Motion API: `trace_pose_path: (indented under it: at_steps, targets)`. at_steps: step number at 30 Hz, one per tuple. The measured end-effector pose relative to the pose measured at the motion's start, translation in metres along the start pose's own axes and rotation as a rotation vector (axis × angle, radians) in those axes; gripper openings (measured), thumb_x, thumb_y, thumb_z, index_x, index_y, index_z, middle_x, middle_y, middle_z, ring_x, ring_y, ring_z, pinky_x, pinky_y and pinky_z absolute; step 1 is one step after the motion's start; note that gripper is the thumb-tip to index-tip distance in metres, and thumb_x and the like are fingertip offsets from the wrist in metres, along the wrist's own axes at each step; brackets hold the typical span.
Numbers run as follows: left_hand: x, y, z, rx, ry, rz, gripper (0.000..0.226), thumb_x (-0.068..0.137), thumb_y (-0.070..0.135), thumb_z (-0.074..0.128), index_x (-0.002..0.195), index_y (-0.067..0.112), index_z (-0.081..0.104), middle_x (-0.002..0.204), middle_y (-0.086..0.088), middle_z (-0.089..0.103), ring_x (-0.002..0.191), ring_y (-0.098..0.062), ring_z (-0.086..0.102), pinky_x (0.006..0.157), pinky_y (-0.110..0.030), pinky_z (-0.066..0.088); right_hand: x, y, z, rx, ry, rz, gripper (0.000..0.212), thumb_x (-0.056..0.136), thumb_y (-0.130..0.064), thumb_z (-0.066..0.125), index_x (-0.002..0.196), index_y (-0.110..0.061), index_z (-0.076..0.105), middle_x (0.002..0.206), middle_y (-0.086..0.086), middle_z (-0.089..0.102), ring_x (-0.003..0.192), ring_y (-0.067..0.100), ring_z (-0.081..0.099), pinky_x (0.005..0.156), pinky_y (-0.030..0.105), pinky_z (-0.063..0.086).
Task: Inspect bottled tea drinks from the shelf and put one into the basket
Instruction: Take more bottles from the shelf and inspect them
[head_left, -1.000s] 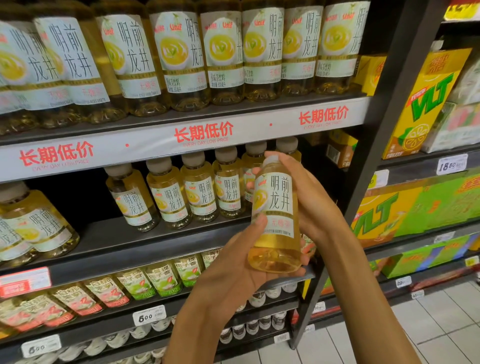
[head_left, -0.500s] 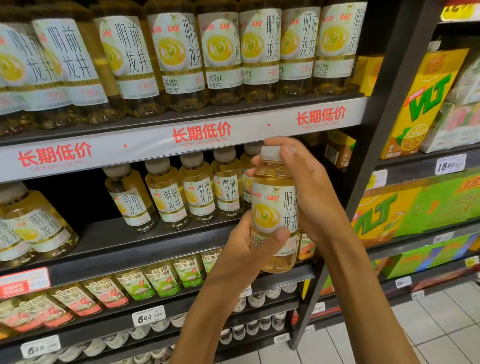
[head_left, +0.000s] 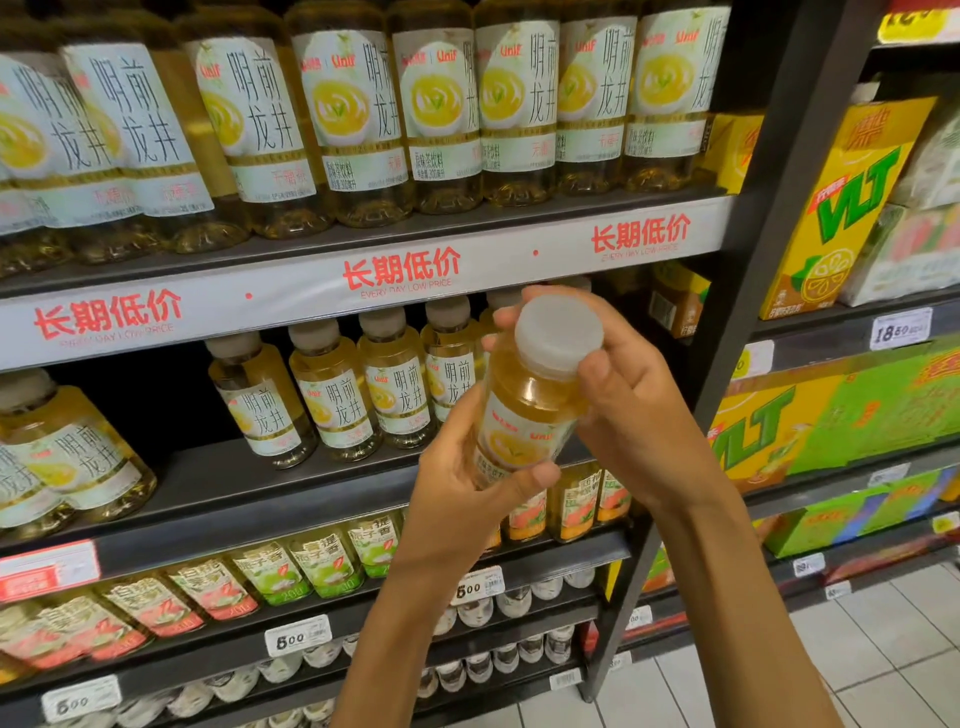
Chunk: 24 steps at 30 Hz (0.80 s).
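1. The tea bottle (head_left: 527, 415) is held in front of the middle shelf (head_left: 291, 483), tilted, its long axis running from base at 7 o'clock to white cap (head_left: 560, 332) at 1 o'clock, cap tipped toward the camera.
2. The left hand (head_left: 467, 499) grips its lower body, thumb across the label.
3. The right hand (head_left: 628, 410) wraps the neck and cap.
4. Behind, at 9 o'clock, stand matching bottles (head_left: 332, 395); the bottles at 6 o'clock are partly hidden, seemingly orange-labelled.
5. At 3 o'clock: VLT cartons (head_left: 831, 426).

Small clear plastic tea bottle (head_left: 524, 415) with white cap, tilted toward camera, gripped by left hand (head_left: 467, 499) and right hand (head_left: 634, 410) before dark metal shelf (head_left: 291, 483).
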<state>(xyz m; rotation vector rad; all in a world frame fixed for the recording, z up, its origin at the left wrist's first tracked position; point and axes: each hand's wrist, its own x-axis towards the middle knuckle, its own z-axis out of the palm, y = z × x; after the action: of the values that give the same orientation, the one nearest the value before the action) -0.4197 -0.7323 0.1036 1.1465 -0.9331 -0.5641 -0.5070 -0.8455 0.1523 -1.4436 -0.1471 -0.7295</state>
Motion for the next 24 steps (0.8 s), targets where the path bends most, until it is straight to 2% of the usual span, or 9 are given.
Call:
trace_pose_path:
  at_steps: [4,9,14,17,19,21,24]
  targets:
    - [0.0,0.001,-0.002,0.011,0.011,0.023,0.071,0.062,0.036,0.085,0.126,0.039,0.053,0.127,0.005,0.061,0.12,-0.015,0.057,0.09,-0.02,0.049,0.001,-0.004,-0.002,0.043,-0.061,-0.041,0.06,0.076,-0.051,0.071,0.124,-0.018,0.058,0.122,0.004,0.062,0.119,0.032,0.055,0.096,0.044,0.048]
    - [-0.001,0.0,-0.006,-0.024,0.033,-0.052,0.092,0.046,0.05,0.089,0.123,0.019,0.049,0.117,0.002,0.066,0.112,-0.017,0.062,0.088,-0.025,0.051,0.003,-0.007,-0.005,0.069,-0.012,-0.05,0.064,0.072,-0.049,0.075,0.123,-0.016,0.056,0.116,0.006,0.062,0.116,0.034,0.056,0.094,0.043,0.048]
    - [-0.004,-0.002,-0.01,-0.087,-0.061,-0.127,0.085,0.052,0.057,0.084,0.121,0.016,0.055,0.118,-0.004,0.068,0.112,-0.019,0.063,0.085,-0.022,0.052,0.006,-0.008,0.0,0.069,0.014,-0.034,0.06,0.081,-0.049,0.066,0.126,-0.014,0.048,0.113,0.003,0.067,0.11,0.027,0.062,0.092,0.039,0.049]
    - [-0.005,-0.008,-0.008,-0.068,-0.107,-0.195,0.071,0.057,0.067,0.076,0.116,0.029,0.063,0.119,0.0,0.068,0.112,-0.016,0.063,0.085,-0.024,0.053,0.008,-0.007,0.002,-0.005,0.098,-0.006,0.056,0.084,-0.05,0.06,0.126,-0.014,0.05,0.107,0.001,0.07,0.108,0.026,0.064,0.094,0.042,0.049]
    - [-0.005,-0.01,-0.002,-0.042,-0.038,-0.214,0.068,0.058,0.073,0.071,0.113,0.033,0.064,0.114,0.003,0.07,0.107,-0.014,0.065,0.083,-0.026,0.054,0.009,-0.006,0.002,-0.033,0.17,-0.004,0.052,0.084,-0.047,0.061,0.124,-0.016,0.053,0.106,0.001,0.071,0.109,0.024,0.064,0.096,0.041,0.048]
    - [-0.004,-0.016,0.001,-0.088,0.083,-0.233,0.078,0.053,0.078,0.069,0.113,0.029,0.062,0.11,0.003,0.072,0.104,-0.014,0.067,0.083,-0.025,0.054,0.01,-0.006,0.003,-0.019,0.214,-0.01,0.052,0.081,-0.048,0.064,0.124,-0.019,0.054,0.11,0.003,0.07,0.111,0.023,0.063,0.097,0.039,0.049]
    - [0.0,-0.016,0.003,-0.156,0.139,-0.284,0.077,0.053,0.086,0.06,0.109,0.034,0.066,0.106,-0.001,0.073,0.096,-0.02,0.07,0.08,-0.029,0.056,0.012,-0.006,0.003,0.06,0.211,-0.006,0.054,0.079,-0.05,0.066,0.123,-0.021,0.055,0.112,0.004,0.069,0.109,0.022,0.064,0.094,0.034,0.051]
